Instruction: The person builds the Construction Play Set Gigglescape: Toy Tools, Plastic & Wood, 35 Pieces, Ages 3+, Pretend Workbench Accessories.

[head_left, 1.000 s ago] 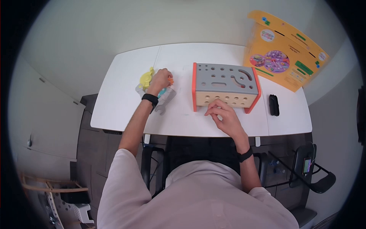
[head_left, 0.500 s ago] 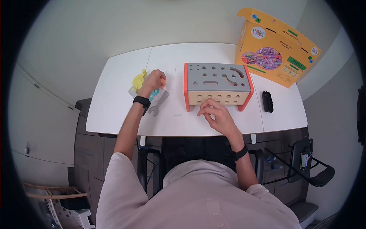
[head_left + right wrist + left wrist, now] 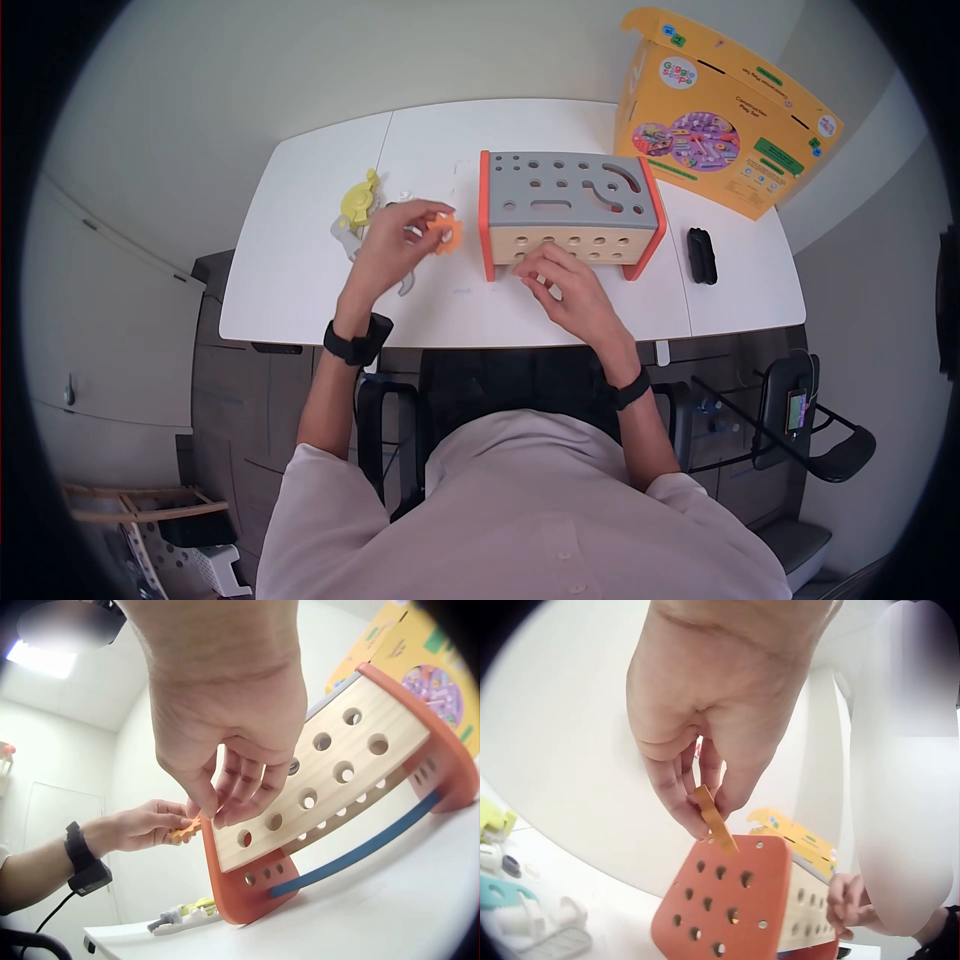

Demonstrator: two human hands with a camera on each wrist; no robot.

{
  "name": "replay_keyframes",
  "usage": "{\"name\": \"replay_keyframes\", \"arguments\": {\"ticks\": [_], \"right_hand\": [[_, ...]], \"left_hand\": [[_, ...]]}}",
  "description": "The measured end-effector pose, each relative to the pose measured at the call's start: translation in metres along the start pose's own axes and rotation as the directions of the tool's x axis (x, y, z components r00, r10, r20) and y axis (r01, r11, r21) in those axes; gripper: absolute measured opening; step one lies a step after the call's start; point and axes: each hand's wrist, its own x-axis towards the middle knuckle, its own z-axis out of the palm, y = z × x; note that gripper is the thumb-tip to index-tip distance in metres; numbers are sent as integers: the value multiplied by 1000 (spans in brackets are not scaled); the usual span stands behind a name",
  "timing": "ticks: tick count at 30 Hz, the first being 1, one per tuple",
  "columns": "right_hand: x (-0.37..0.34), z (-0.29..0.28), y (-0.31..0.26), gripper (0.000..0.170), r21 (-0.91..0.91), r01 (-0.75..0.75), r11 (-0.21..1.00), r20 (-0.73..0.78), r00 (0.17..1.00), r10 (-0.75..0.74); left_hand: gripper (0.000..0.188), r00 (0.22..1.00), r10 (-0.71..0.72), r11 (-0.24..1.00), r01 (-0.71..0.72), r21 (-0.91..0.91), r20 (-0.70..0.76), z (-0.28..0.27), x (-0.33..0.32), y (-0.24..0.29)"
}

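Observation:
My left hand (image 3: 388, 246) pinches an orange toy gear (image 3: 451, 236) between thumb and fingers, above the table left of the toy workbench (image 3: 570, 190). In the left wrist view the gear (image 3: 716, 823) appears edge-on, overlapping the bench's red side panel (image 3: 731, 900). My right hand (image 3: 568, 285) is at the bench's wooden front (image 3: 330, 761), fingers loosely bent and thumb near the fingertips, with nothing visible between them. The bench has a grey top with slots and holes, and a blue bar (image 3: 360, 847) runs low between its red ends.
Left of the bench lie a yellow toy part (image 3: 358, 203), a grey toy piece (image 3: 346, 238) and other pieces partly behind my left hand. A yellow box (image 3: 725, 120) stands at the back right. A black case (image 3: 702, 256) lies on the white table (image 3: 600, 315) at the right.
My left hand has lifted from the toy pieces and moved right and nearer to me, carrying the orange gear. The right hand stays almost in place by the bench front.

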Motion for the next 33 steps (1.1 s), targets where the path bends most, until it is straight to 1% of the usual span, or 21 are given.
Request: {"name": "replay_keyframes", "arguments": {"ticks": [1, 2, 3, 4, 5, 7, 8, 10, 11, 13, 17, 20, 22, 23, 25, 26, 28, 29, 31, 32, 33], "right_hand": [[2, 0, -6, 23, 37, -29, 999, 1, 1000, 29], [4, 1, -10, 28, 75, -58, 996, 2, 998, 58], [4, 2, -12, 28, 74, -58, 996, 2, 998, 58], [5, 4, -14, 33, 87, -96, 992, 7, 995, 96], [5, 5, -15, 39, 100, -134, 986, 12, 991, 133], [5, 7, -17, 40, 94, -129, 987, 15, 992, 129], [5, 8, -18, 41, 90, -125, 988, 16, 992, 124], [6, 9, -19, 39, 85, -111, 990, 23, 994, 109], [6, 9, -19, 38, 83, -99, 992, 30, 995, 96], [5, 12, -14, 37, 57, -77, 995, 19, 997, 76], [3, 14, -10, 34, 40, -65, 997, -4, 998, 65], [2, 15, -11, 34, 45, -59, 997, -13, 998, 60], [3, 15, -12, 34, 40, -49, 998, -4, 999, 49], [3, 16, -12, 33, 34, -40, 999, 4, 999, 40], [3, 19, -13, 33, 49, -52, 997, 2, 999, 52], [3, 20, -14, 33, 64, -65, 996, -1, 998, 65], [2, 20, -13, 35, 46, -63, 997, 4, 998, 63], [1, 20, -13, 37, 28, -61, 998, 8, 998, 60], [2, 17, -18, 39, 33, -82, 996, 1, 997, 82], [2, 16, -20, 42, 38, -103, 994, -7, 995, 103], [3, 17, -20, 42, 38, -103, 994, -6, 995, 103]], "left_hand": [[27, 1000, 0, 1000, 0, 0, -1, 3, -5, 8], [27, 996, -71, 995, 75, -66, 62, 6, -9, 18], [26, 982, -136, 980, 153, -127, 129, 8, -12, 24], [27, 982, -90, 986, 111, -125, 166, 11, -14, 21], [27, 982, -89, 986, 111, -126, 165, 14, -15, 19], [29, 977, -33, 962, 88, -257, 212, 23, -16, 21], [29, 977, -31, 962, 86, -259, 209, 26, -16, 21], [33, 968, 102, 960, -36, -277, 229, 32, -17, 22], [33, 969, 104, 960, -38, -279, 226, 35, -17, 24], [36, 971, 131, 981, -99, -165, 198, 39, -17, 26], [37, 970, 110, 982, -73, -173, 216, 43, -18, 25], [32, 973, 153, 976, -122, -181, 174, 46, -18, 23], [24, 973, 197, 979, -189, -75, 122, 49, -16, 19], [24, 973, 196, 979, -188, -75, 121, 52, -16, 15], [17, 991, 117, 991, -112, -80, 65, 56, -16, 10], [17, 991, 116, 991, -111, -80, 64, 56, -16, 10], [22, 991, 101, 995, -103, 19, 93, 56, -17, 12], [22, 991, 100, 995, -103, 19, 91, 57, -18, 13], [20, 996, 85, 996, -84, -33, 35, 59, -19, 15], [20, 996, 84, 996, -83, -33, 35, 58, -19, 18], [21, 995, 71, 997, -71, -2, 72, 56, -19, 21]]}}
